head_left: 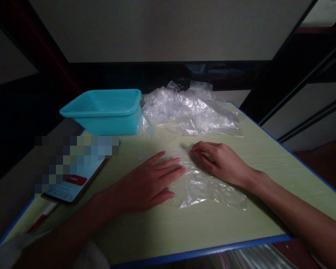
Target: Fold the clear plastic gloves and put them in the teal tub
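Note:
A clear plastic bag (pixel 197 188) lies spread and slightly wrinkled on the pale table. Across its left part rests my left hand (pixel 149 183), palm down, its fingers stretched and apart. My right hand (pixel 220 158) is at the bag's far right side, with fingers curled in and the thumb and fingertips drawn together. Whether any film is between those fingertips cannot be made out. Behind both hands sits a crumpled heap of clear plastic bags (pixel 190 108), touching or close beside a turquoise plastic basin (pixel 109 123).
On the left a phone (pixel 81 168), its screen partly blurred out, lies near the table edge. A red and white pen-like stick (pixel 42 216) pokes out below it. The table (pixel 268 164) has a blue rim, and a light panel (pixel 168 30) stands behind it.

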Action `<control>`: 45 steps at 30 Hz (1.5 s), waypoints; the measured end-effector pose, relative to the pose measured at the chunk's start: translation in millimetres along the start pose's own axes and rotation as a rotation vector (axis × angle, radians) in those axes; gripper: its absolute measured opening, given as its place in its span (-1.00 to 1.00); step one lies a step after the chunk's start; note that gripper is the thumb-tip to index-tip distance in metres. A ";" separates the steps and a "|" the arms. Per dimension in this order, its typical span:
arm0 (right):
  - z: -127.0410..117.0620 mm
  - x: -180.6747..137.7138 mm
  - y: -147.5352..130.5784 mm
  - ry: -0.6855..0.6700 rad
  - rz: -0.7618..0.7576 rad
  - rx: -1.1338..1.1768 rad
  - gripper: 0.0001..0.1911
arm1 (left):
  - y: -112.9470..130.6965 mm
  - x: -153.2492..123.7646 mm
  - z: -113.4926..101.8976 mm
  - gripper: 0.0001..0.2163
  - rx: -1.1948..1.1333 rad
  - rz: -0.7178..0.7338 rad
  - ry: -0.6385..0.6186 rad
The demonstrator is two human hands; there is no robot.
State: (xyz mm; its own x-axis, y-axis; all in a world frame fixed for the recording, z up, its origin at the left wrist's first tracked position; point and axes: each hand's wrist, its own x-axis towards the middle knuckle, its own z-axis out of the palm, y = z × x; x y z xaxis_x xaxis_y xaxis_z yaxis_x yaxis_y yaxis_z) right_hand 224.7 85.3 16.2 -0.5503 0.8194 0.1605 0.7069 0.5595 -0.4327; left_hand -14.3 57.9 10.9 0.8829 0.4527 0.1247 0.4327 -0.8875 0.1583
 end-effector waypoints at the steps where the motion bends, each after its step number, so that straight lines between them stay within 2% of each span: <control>1: -0.1 -0.1 -0.9 -0.013 -0.004 -0.020 -0.72 | 0.7 0.1 -0.8 -0.62 -0.007 0.025 0.009; 6: -0.3 0.5 -4.0 -0.065 -0.010 -0.093 -0.69 | 4.5 0.1 -2.4 -0.63 -0.041 0.070 0.041; 13: 0.9 1.8 -4.8 -0.070 -0.036 -0.084 -0.69 | 20.0 2.6 -1.8 -0.61 -0.111 0.128 0.025; 25: 7.5 3.5 -7.4 -0.087 -0.368 -0.032 -0.71 | 38.6 6.1 3.7 -0.50 -0.171 0.196 -0.002; 31: 9.5 1.8 -9.6 -0.184 -0.430 -0.060 -0.59 | 47.7 9.2 2.1 -0.55 -0.161 0.231 -0.060; 38: 11.3 2.5 -12.5 -0.299 -0.498 -0.036 -0.55 | 51.8 8.7 8.1 -0.53 -0.126 0.245 -0.082; 40: 8.5 2.8 -11.4 -0.287 -0.494 -0.040 -0.53 | 50.3 9.0 8.5 -0.55 -0.118 0.266 -0.052; 45: -7.5 1.7 0.3 -0.122 -0.448 -0.135 -0.57 | 44.4 8.0 12.1 -0.57 -0.137 0.282 0.127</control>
State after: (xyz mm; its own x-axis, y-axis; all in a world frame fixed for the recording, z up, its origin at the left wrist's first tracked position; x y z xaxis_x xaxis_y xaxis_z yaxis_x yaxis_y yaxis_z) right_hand 227.3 87.7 23.0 -0.8561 0.4782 0.1958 0.4354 0.8716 -0.2251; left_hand 14.2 21.0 7.1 0.9309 0.2060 0.3016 0.1389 -0.9634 0.2294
